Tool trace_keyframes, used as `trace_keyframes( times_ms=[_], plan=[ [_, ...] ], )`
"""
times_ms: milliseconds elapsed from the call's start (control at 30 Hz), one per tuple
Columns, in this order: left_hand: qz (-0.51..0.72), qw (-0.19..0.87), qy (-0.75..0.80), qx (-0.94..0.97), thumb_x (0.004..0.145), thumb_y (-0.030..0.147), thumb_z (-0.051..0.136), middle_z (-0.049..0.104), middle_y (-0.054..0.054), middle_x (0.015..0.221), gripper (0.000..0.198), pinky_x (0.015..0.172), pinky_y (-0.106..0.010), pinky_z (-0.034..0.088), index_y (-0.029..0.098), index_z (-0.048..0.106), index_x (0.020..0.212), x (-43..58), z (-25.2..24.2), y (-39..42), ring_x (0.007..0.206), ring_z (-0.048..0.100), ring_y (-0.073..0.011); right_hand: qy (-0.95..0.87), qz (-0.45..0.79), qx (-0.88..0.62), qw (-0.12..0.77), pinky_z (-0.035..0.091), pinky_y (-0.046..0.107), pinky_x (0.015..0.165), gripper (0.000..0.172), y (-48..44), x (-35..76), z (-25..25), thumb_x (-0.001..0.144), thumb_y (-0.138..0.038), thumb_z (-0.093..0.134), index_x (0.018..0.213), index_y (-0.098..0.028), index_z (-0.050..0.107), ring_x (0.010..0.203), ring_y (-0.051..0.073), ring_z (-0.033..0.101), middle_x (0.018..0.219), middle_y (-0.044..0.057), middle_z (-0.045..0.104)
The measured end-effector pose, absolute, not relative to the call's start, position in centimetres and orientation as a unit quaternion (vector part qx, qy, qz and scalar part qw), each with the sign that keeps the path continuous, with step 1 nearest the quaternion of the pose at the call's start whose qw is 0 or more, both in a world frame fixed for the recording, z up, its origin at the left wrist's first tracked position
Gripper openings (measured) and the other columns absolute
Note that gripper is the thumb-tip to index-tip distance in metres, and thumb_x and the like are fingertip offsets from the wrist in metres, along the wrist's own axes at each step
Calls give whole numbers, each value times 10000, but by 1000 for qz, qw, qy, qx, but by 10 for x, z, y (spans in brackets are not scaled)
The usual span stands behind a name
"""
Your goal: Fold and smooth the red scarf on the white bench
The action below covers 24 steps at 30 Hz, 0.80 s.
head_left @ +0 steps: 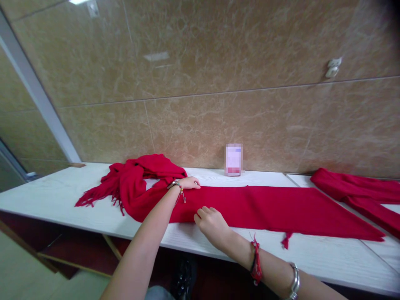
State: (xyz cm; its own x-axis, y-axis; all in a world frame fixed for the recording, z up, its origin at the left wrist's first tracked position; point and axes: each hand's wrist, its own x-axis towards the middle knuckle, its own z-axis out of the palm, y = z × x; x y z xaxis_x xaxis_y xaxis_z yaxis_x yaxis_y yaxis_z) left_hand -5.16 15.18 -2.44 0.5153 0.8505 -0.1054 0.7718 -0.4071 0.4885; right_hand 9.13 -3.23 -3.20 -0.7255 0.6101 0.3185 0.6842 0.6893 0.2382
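Note:
A red scarf (pixel 265 208) lies lengthwise on the white table, its right part flat and smooth with a pointed right end. To the left it runs into a loose heap (pixel 156 166) with a fringe of tassels. My left hand (pixel 189 182) is closed at the scarf's far edge, beside the heap. Nearer to me, my right hand (pixel 212 225) is closed at the near edge, its fingers curled over the cloth. A small red tassel (pixel 286 240) pokes out from under the near edge.
More folded red cloth (pixel 353 191) lies at the right. A small upright card or screen (pixel 233 160), blurred, leans against the tiled wall (pixel 187 125). The white table (pixel 62 196) has open shelves (pixel 81 252) below its front edge. A white cat-shaped figure (pixel 333 68) is on the wall.

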Motion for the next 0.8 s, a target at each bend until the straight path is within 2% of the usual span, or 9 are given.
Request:
trace_keyframes(
  times_ms=[67, 167, 400, 633, 800],
  plan=[
    [86, 268, 479, 831, 648, 270, 586, 635, 8, 669, 150, 592, -195, 373, 147, 647, 710, -53, -26, 156, 662, 543, -138, -911, -190, -347, 120, 420, 308, 578, 160, -31, 92, -35, 807, -67, 479, 758, -133, 617, 745, 205, 563, 769, 81, 613],
    [109, 295, 476, 821, 632, 280, 600, 614, 23, 627, 140, 593, -195, 367, 149, 635, 665, -55, -29, 159, 637, 524, -128, -909, -210, -333, 137, 396, 307, 565, 171, -30, 92, -38, 808, -62, 476, 737, -135, 614, 717, 198, 544, 741, 76, 601],
    [220, 333, 474, 785, 670, 321, 585, 619, -8, 729, 188, 693, -229, 382, 135, 594, 695, -56, -26, 149, 737, 524, -145, -907, -222, -325, 149, 339, 288, 537, 148, -33, 100, -30, 810, -53, 470, 767, -142, 580, 633, 169, 515, 713, 57, 583],
    [313, 395, 438, 745, 712, 408, 549, 573, 1, 761, 277, 672, -218, 378, 142, 558, 789, -28, 22, 139, 713, 517, -111, -873, -245, -356, 225, 321, 287, 549, 148, -36, 134, 6, 846, -105, 435, 878, -142, 575, 634, 159, 507, 706, 49, 568],
    [356, 463, 380, 717, 680, 346, 637, 548, 16, 681, 231, 647, -216, 383, 137, 550, 729, 30, 62, 133, 651, 506, -101, -839, -275, -393, 258, 329, 271, 569, 230, -46, 186, 32, 841, -90, 406, 991, -127, 575, 643, 149, 514, 725, 61, 580]
  ],
)
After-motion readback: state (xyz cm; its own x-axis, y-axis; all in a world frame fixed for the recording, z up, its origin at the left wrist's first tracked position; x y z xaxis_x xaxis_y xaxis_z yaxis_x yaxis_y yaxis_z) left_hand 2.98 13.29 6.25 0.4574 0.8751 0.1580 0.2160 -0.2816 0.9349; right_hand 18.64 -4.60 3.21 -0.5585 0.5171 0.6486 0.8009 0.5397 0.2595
